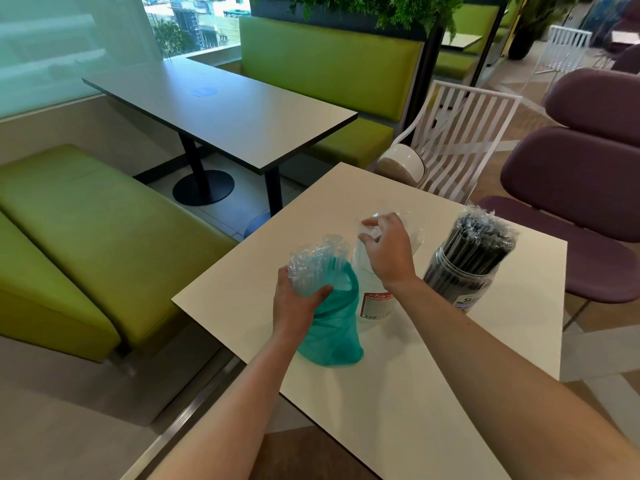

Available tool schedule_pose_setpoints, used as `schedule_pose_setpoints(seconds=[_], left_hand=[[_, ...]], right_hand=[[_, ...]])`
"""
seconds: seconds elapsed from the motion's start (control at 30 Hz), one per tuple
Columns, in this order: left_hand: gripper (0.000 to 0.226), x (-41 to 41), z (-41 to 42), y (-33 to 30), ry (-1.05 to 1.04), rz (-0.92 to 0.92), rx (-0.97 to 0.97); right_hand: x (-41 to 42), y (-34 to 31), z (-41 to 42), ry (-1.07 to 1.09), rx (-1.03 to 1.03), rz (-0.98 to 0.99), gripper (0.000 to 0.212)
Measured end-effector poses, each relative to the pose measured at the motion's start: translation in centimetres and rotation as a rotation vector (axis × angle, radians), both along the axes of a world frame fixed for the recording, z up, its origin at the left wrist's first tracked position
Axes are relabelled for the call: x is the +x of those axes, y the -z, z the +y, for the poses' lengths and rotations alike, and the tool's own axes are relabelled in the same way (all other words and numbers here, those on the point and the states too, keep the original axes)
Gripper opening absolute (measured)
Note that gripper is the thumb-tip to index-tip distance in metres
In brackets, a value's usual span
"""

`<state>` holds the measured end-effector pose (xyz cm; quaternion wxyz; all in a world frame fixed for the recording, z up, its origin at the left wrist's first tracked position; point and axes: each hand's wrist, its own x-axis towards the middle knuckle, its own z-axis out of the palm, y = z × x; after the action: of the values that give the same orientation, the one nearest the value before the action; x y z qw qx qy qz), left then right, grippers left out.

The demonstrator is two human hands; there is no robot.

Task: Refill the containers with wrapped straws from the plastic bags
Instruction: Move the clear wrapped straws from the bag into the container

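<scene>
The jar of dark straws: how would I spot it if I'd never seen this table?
Find the white table nearest the camera. Two clear jars stand on it; take the jar of dark straws at the right edge, beside the purple seats. Only it holds black wrapped straws.

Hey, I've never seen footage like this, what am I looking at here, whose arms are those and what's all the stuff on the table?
There is no machine here. This single picture comes from a wide-angle camera worn on a person's head, looking forward and down, so the two bare arms are the wearer's own.

The left hand grips a bundle of clear-wrapped straws sticking out of a teal plastic bag. The right hand reaches over the top of a clear container with a red-bordered label, fingers curled around crinkly clear wrappers there; how firmly it holds them is hard to tell.

All this sits on a white table. To the right stands a second clear jar, already packed with wrapped black straws.
</scene>
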<state>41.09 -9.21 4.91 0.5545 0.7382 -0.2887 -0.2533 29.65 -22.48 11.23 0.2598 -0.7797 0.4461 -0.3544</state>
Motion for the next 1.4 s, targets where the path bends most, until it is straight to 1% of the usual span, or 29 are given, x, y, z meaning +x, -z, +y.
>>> schedule_pose_setpoints(seconds=[0.07,0.13,0.23,0.33,0.5,0.63,0.7,0.73,0.83,0.9,1.0,1.1,1.2,1.27,1.4], left_hand=[[0.069,0.0,0.0,-0.1,0.001,0.0,0.002],[0.072,0.1,0.1,-0.1,-0.003,-0.009,0.011],[0.071,0.1,0.1,-0.2,-0.006,-0.017,0.007],[0.069,0.0,0.3,-0.3,0.005,-0.012,-0.007],[0.066,-0.1,0.8,-0.6,0.039,0.003,-0.035],[0.066,-0.1,1.1,-0.6,0.062,0.05,-0.06],[0.066,0.0,1.1,-0.5,0.066,0.059,-0.066],[0.066,0.0,1.1,-0.4,0.066,0.059,-0.065],[0.069,-0.1,1.1,-0.5,0.06,0.053,-0.059],[0.07,-0.1,1.0,-0.5,0.053,0.037,-0.045],[0.066,-0.3,0.9,-0.5,0.041,0.027,-0.044],[0.064,-0.5,0.7,-0.7,0.024,0.011,-0.037],[0.064,-0.7,0.3,-0.7,0.016,-0.003,-0.025],[0.065,-0.8,0.1,-0.6,0.016,-0.01,-0.022],[0.071,-0.9,-0.3,-0.2,0.016,-0.034,0.016]], right_hand=[[-0.3,0.1,0.7,-0.042,-0.09,-0.034,0.029],[-0.4,0.5,1.8,-0.064,-0.143,-0.064,0.029],[-0.6,1.5,3.7,-0.094,-0.143,-0.086,0.022],[-0.6,2.8,4.9,-0.103,-0.012,-0.085,0.026],[-0.2,3.9,5.3,-0.092,0.242,-0.022,0.054],[0.1,3.7,5.0,-0.095,0.366,-0.017,0.068],[0.3,3.8,4.7,-0.115,0.408,-0.022,0.071],[0.3,3.9,4.6,-0.124,0.43,-0.03,0.069],[0.3,4.1,4.3,-0.124,0.464,-0.027,0.045],[0.3,4.2,4.3,-0.135,0.482,-0.014,0.035],[0.1,4.2,4.5,-0.153,0.54,-0.022,0.031],[-0.2,4.1,4.7,-0.16,0.509,0.004,0.031],[-0.7,3.4,4.6,-0.166,0.485,-0.057,0.023],[-1.2,2.5,4.7,-0.192,0.483,-0.114,0.021],[-2.3,0.0,4.3,-0.199,0.359,-0.132,0.021]])
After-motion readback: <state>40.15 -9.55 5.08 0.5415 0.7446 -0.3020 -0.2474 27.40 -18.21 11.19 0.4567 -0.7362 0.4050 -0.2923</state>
